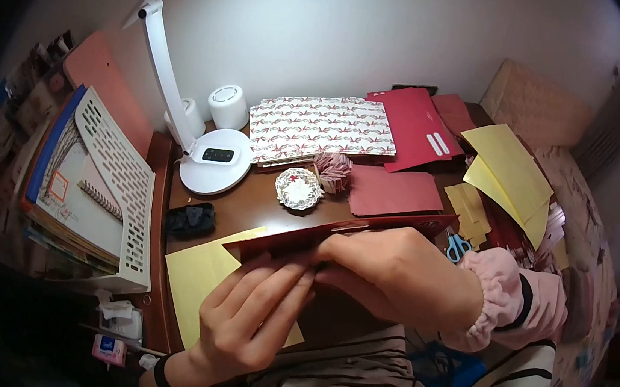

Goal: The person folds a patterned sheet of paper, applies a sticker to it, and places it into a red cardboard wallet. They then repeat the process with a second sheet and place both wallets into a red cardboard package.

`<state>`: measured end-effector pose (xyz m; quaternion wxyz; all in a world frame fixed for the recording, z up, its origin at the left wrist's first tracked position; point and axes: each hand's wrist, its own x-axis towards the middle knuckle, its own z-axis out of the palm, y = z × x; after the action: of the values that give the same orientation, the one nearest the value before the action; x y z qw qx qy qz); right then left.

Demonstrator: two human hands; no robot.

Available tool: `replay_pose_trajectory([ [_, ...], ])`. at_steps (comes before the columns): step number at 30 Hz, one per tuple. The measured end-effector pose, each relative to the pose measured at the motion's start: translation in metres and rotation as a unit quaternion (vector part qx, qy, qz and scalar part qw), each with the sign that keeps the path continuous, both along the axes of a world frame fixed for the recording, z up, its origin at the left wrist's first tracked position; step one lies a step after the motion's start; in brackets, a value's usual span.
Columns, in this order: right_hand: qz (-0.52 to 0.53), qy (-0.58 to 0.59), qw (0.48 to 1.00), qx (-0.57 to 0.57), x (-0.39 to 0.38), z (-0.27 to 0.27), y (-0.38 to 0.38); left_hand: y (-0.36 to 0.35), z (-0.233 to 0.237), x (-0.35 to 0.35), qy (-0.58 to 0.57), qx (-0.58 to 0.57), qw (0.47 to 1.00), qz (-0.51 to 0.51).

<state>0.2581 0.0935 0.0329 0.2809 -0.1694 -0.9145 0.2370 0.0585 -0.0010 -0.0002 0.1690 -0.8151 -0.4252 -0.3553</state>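
Observation:
A dark red folded card (282,239) is held up on edge above the desk, between both hands. My left hand (256,309) presses its near side with the fingers close together. My right hand (404,271) is closed on the card's upper edge near the middle, thumb and fingers pinching it. Under and left of the card lies a yellow sheet (200,272). Beyond the card are a stack of dusty red paper (393,193), a round white paper ornament (299,189) and a bundle of pinkish strips (332,173).
A desk lamp (217,155) stands at the back left, beside a white file holder (132,197). Patterned sheets (324,128) and red folders (415,125) lie at the back. Blue scissors (458,247), yellow papers (512,177) and a black object (191,218) are nearby.

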Motion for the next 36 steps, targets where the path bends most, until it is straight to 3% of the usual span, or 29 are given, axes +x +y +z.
replay_pose_trajectory([
  [8,0.024,-0.062,0.998,-0.009,0.039,0.020,0.015,0.001,0.001,0.005,0.042,0.029,0.998,0.032],
  [25,0.009,-0.041,0.996,0.075,0.040,0.004,0.011,-0.005,0.012,0.014,0.069,0.007,0.995,0.074],
  [36,-0.014,-0.100,0.994,0.035,0.042,0.016,0.009,0.003,0.006,0.032,0.110,0.027,0.994,0.000],
])
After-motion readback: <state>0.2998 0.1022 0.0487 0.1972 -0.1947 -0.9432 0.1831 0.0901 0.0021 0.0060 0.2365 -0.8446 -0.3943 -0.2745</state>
